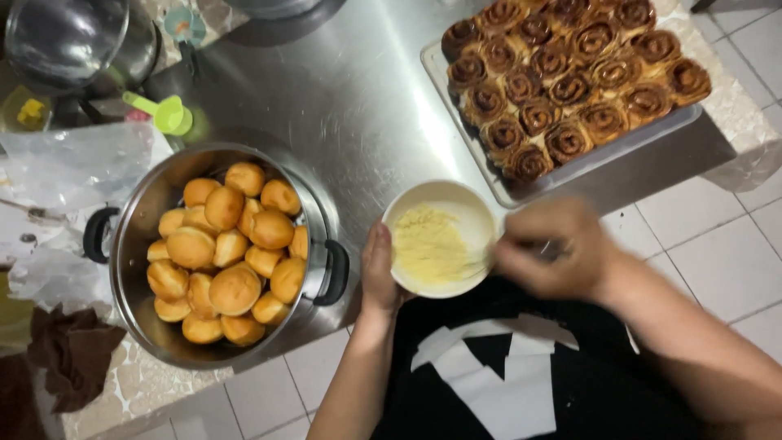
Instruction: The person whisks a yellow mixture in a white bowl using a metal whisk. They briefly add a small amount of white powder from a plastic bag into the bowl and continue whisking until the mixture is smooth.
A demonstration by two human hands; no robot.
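Left hand [379,273] cups white bowl [476,213] at counter [358,106] front edge; right hand [554,248], blurred, pinches something unreadable at its 3 o'clock rim; pot of buns [130,244] at 9, tray of rolls [440,73] at 1.

A: Left hand [380,273] status?

B: Forearm comes up from the bottom edge, wrist straight. Palm turned inward, fingers curled in a cupping hold along one side. Sharp in frame.

A: Right hand [554,248]?

B: Forearm enters from the lower right, angled up and to the left. Hand sits higher than the left one, knuckles up, fingers bunched together. It is motion-blurred, so the exact finger pose can't be made out. The two hands are apart, not touching.
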